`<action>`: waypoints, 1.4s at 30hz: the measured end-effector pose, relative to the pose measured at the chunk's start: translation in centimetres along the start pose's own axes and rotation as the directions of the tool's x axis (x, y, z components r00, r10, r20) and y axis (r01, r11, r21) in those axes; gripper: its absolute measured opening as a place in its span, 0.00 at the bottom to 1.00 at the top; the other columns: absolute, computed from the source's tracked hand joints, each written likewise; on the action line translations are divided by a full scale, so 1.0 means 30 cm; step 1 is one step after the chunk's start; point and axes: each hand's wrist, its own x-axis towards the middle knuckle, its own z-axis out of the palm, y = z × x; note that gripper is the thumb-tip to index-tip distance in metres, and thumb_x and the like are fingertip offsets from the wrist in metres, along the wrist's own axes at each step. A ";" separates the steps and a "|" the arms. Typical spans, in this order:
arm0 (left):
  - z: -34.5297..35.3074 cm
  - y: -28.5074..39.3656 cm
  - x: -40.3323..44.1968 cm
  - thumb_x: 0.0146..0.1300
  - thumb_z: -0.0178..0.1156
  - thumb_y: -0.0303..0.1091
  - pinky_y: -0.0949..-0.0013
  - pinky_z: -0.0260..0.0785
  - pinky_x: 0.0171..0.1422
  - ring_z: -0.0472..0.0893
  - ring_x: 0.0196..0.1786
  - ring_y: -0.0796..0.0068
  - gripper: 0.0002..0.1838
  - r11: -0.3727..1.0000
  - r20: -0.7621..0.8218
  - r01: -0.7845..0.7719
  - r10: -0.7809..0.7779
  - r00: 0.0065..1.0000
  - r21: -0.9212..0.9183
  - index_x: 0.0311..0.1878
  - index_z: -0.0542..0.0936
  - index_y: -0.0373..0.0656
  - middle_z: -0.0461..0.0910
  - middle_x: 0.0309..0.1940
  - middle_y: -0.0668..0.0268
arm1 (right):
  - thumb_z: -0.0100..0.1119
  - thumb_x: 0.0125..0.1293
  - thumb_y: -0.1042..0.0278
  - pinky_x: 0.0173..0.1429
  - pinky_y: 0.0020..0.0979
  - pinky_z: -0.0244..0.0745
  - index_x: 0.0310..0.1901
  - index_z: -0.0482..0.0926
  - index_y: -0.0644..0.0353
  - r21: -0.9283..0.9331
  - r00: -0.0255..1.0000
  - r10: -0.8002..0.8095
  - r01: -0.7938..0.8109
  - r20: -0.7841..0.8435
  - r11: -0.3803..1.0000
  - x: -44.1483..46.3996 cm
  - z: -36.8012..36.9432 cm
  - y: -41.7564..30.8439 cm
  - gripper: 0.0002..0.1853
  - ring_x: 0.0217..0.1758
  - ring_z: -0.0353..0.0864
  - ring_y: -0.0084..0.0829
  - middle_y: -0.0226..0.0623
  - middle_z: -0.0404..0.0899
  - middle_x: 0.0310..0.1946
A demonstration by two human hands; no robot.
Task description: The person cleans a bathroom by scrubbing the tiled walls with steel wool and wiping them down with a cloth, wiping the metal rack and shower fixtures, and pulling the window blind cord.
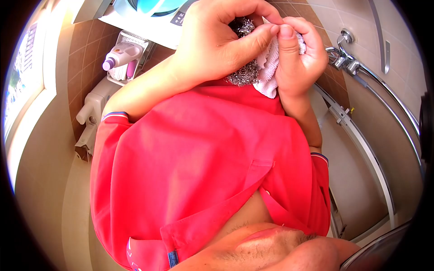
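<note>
My left hand [221, 43] is closed around a steel wool scourer [245, 74], whose curly grey strands stick out below the thumb and between the fingers. A white terry cloth [270, 72] hangs from my right hand [302, 56], pinched between thumb and curled fingers. The two hands meet at their fingertips, thumb tips nearly touching, in front of my red shirt [194, 140]. Scourer and cloth lie against each other between the palms. My left fingertips are at the cloth's upper edge; whether they also grip it, I cannot tell.
At the left, a white bottle with a purple cap [121, 56] sits in a white basket [143, 43]. A white appliance top with a blue round part [156, 6] is ahead. On the right are a shower tap [346, 61], its hose [391, 92] and a curved rail [368, 144].
</note>
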 end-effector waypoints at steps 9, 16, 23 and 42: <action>0.023 0.044 -0.005 0.63 0.66 0.23 0.79 0.71 0.32 0.81 0.25 0.83 0.04 0.995 -0.025 0.042 -0.040 0.999 0.091 0.39 0.83 0.33 0.83 0.25 0.68 | 0.69 0.65 0.69 0.36 0.24 0.73 0.37 0.81 0.64 -0.048 0.998 -0.059 0.058 -0.007 0.997 0.001 0.000 0.024 0.08 0.31 0.78 0.23 0.33 0.82 0.29; 0.017 0.001 -0.002 0.65 0.63 0.26 0.79 0.69 0.33 0.77 0.28 0.85 0.04 0.987 0.027 0.157 -0.156 0.987 -0.029 0.37 0.81 0.35 0.80 0.25 0.70 | 0.69 0.65 0.69 0.36 0.23 0.72 0.36 0.81 0.63 -0.051 0.997 -0.075 0.074 -0.012 0.996 -0.001 -0.003 0.032 0.07 0.30 0.77 0.22 0.32 0.81 0.29; 0.021 -0.060 0.006 0.68 0.62 0.29 0.79 0.64 0.29 0.73 0.25 0.87 0.09 0.865 0.095 0.400 -0.390 0.916 -0.303 0.30 0.78 0.39 0.76 0.21 0.72 | 0.67 0.68 0.67 0.36 0.19 0.69 0.38 0.82 0.65 0.112 0.993 0.118 -0.117 0.000 0.987 -0.006 -0.017 0.029 0.09 0.31 0.73 0.15 0.25 0.79 0.28; 0.137 -0.108 0.089 0.62 0.61 0.20 0.66 0.72 0.61 0.80 0.56 0.72 0.20 0.840 0.311 0.448 -0.357 0.881 -0.305 0.59 0.76 0.36 0.81 0.52 0.62 | 0.60 0.66 0.72 0.65 0.37 0.71 0.61 0.75 0.68 -0.152 0.964 -0.262 0.253 -0.043 0.955 0.047 -0.114 0.007 0.21 0.62 0.78 0.45 0.51 0.76 0.60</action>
